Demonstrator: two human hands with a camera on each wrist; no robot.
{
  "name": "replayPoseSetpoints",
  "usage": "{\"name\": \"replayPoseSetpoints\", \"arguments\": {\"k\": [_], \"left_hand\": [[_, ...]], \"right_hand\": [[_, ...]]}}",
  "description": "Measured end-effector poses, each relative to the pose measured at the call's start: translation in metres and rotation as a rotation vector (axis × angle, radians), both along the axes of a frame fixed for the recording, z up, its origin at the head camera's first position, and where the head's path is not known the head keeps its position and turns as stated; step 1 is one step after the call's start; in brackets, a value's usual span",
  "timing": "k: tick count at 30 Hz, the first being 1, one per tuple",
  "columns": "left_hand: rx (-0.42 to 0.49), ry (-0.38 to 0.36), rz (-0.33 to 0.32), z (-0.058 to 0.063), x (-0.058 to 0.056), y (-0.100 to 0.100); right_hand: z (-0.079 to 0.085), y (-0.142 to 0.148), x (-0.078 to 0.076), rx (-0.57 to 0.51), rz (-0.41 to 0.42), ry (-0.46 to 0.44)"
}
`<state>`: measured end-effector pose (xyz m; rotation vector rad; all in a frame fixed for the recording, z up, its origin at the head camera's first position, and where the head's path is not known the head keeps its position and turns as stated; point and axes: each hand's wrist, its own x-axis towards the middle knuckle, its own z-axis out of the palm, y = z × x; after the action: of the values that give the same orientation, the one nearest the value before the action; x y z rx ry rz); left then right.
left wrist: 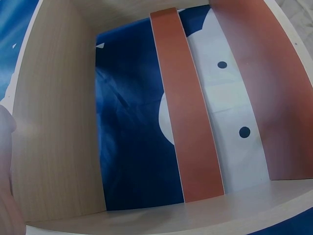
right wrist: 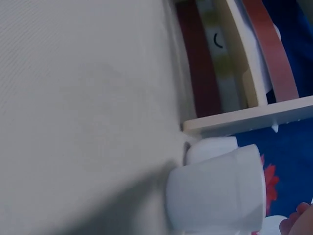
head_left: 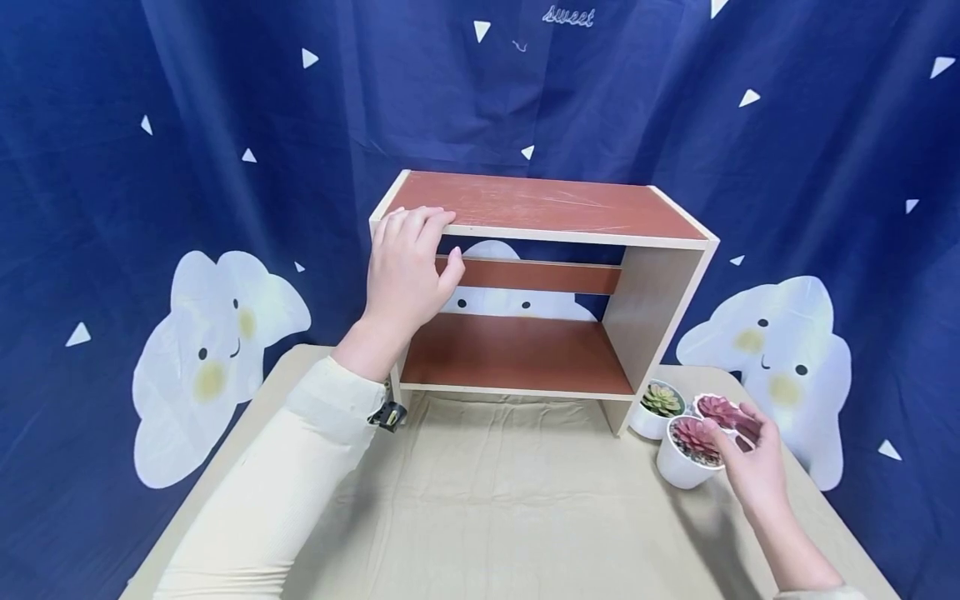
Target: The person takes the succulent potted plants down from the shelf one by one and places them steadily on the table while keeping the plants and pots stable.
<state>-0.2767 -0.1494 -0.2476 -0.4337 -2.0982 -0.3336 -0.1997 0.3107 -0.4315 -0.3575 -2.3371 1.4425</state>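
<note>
A small two-tier wooden shelf with red-brown boards stands on the table. My left hand rests at the front left corner of its top board, fingers over the edge and thumb out in front. To the right of the shelf stand three white pots with succulents. My right hand reaches over the front pot, thumb by its pink succulent. The other fingers lie near the second pink succulent behind. In the right wrist view, fingertips show beside the rim of the front pot.
A green succulent in a white pot stands close against the shelf's right side panel. A beige cloth covers the table. Behind hangs a dark blue curtain with white clouds and triangles.
</note>
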Motion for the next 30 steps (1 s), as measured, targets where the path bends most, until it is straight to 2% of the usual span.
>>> {"name": "replayPoseSetpoints", "arguments": {"k": [11, 22, 30], "left_hand": [[0.005, -0.008, 0.002, 0.0, 0.0, 0.0], [0.005, -0.001, -0.005, 0.0, -0.002, 0.0], [0.006, -0.003, -0.006, 0.001, 0.0, 0.001]], "right_hand": [[0.012, -0.015, -0.006, 0.047, 0.092, 0.06], [0.033, -0.028, -0.008, 0.097, 0.133, 0.098], [0.045, -0.035, -0.009, 0.096, 0.174, 0.141]]}}
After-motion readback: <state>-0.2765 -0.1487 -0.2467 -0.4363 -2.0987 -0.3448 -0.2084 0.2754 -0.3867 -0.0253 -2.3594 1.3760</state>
